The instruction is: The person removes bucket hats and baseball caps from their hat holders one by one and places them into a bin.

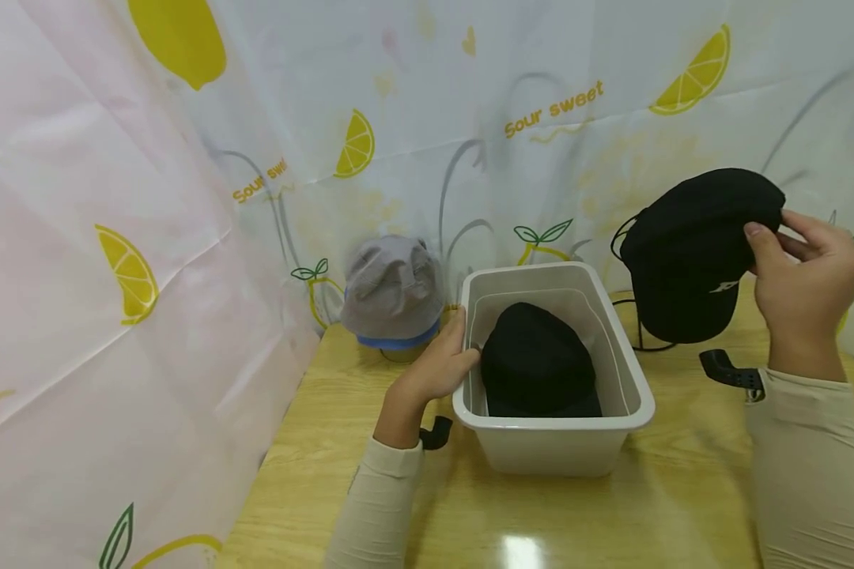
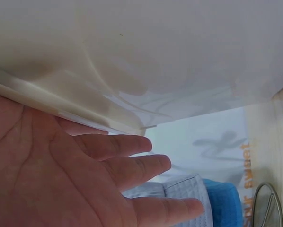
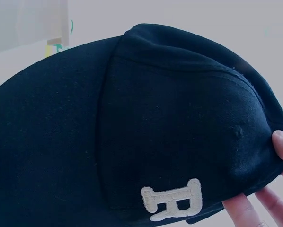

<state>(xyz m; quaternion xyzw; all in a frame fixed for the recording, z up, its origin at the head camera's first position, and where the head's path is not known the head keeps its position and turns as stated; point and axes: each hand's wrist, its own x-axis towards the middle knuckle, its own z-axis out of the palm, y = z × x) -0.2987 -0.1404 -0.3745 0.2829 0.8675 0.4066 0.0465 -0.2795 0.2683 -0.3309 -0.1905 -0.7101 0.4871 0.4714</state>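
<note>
- Black cap (image 1: 690, 253): held in the air above the right side of the table (image 1: 370, 427), to the right of the bin and clear of its rim. A thin black cord loops from its left edge down to the table top.
- Right hand (image 1: 804, 276): grips the black cap at its right edge, thumb on the near face and fingers curled round the far side. In the right wrist view the fingertips (image 3: 236, 208) show under the cap's edge, just beside a white embroidered emblem (image 3: 172, 198) (lettering too small to read).
- Left hand (image 1: 437, 363): rests against the outer left wall of the bin, fingers nearly straight and relaxed. In the left wrist view the open palm lies flat on the wall just below the rim; nothing is gripped.
- Bin (image 1: 629, 379): white plastic, rectangular, standing near the middle of the table.
- Second black cap (image 1: 537, 363): lies inside the bin, crown up, against the near wall.
- Grey hat (image 1: 391, 288): sits at the far left corner of the table, left of the bin and apart from it, over a blue part (image 1: 398, 341) that shows at its lower edge.
- Backdrop (image 1: 185, 237): a sheet printed with lemons (and the words "Sour sweet") stands along the far and left edges of the table.
</note>
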